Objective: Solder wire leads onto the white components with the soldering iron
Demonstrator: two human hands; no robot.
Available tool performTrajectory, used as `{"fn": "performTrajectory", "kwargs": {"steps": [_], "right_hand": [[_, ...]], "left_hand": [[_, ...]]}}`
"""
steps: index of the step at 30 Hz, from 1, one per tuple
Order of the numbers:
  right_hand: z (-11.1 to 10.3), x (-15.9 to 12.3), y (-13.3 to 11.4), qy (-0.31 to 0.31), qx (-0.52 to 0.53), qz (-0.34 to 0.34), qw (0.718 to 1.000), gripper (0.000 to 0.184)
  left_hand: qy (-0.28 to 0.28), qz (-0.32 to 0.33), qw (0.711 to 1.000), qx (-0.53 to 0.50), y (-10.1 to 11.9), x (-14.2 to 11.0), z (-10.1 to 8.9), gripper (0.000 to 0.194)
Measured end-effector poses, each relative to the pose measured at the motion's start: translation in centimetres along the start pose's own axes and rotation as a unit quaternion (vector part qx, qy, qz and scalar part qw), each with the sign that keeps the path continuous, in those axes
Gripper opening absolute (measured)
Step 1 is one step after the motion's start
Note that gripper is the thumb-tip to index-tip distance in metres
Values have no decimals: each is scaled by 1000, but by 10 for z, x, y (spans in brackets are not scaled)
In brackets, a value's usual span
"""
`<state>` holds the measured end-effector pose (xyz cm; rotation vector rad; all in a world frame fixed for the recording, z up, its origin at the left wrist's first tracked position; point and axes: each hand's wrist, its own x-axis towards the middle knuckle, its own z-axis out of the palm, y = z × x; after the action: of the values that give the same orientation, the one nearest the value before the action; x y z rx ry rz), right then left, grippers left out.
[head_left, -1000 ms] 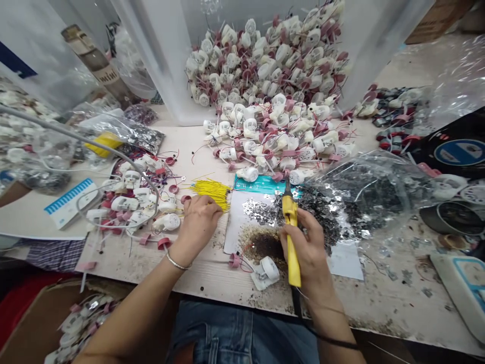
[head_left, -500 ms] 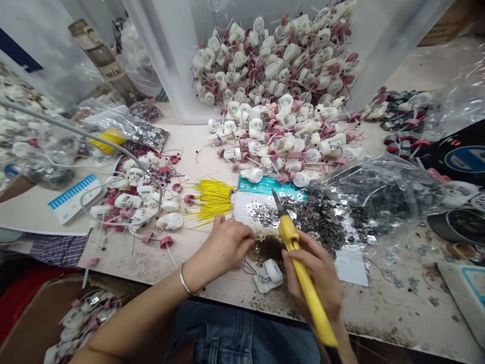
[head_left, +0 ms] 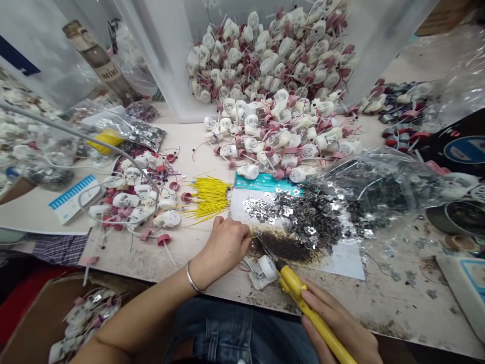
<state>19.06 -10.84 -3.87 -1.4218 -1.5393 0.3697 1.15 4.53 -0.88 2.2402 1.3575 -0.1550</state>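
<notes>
My right hand (head_left: 337, 323) is wrapped round a yellow soldering iron (head_left: 299, 290), its thin tip angled up and left close to my left fingertips. My left hand (head_left: 227, 247) pinches a short yellow wire (head_left: 254, 236), whose end sticks out to the right by the iron's tip. Whether tip and wire touch I cannot tell. Just below them lies a white plastic part (head_left: 263, 272) with thin leads. A dark burnt patch (head_left: 290, 246) on the white sheet spreads behind the iron. Left of the sheet is a fanned bundle of yellow wires (head_left: 212, 198).
Small metal plates (head_left: 314, 215) are heaped on the sheet, beside a clear plastic bag (head_left: 394, 187). White and pink parts (head_left: 273, 131) spill from a large translucent bin (head_left: 172, 86). More parts (head_left: 132, 194) lie at left, under a grey cable (head_left: 71, 124). A cardboard box (head_left: 34, 323) stands below the table edge.
My right hand has moved down and right, and the iron's tip has dropped from above the metal plates to beside my left fingertips. My left hand keeps its pinch, nearly still.
</notes>
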Motion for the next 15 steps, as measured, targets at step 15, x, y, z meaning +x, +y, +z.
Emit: {"fn": "performTrajectory", "kwargs": {"steps": [15], "right_hand": [[-4, -1, 5, -55, -40, -61, 996, 42]], "left_hand": [[6, -1, 1000, 16, 2, 0, 1, 23]]}}
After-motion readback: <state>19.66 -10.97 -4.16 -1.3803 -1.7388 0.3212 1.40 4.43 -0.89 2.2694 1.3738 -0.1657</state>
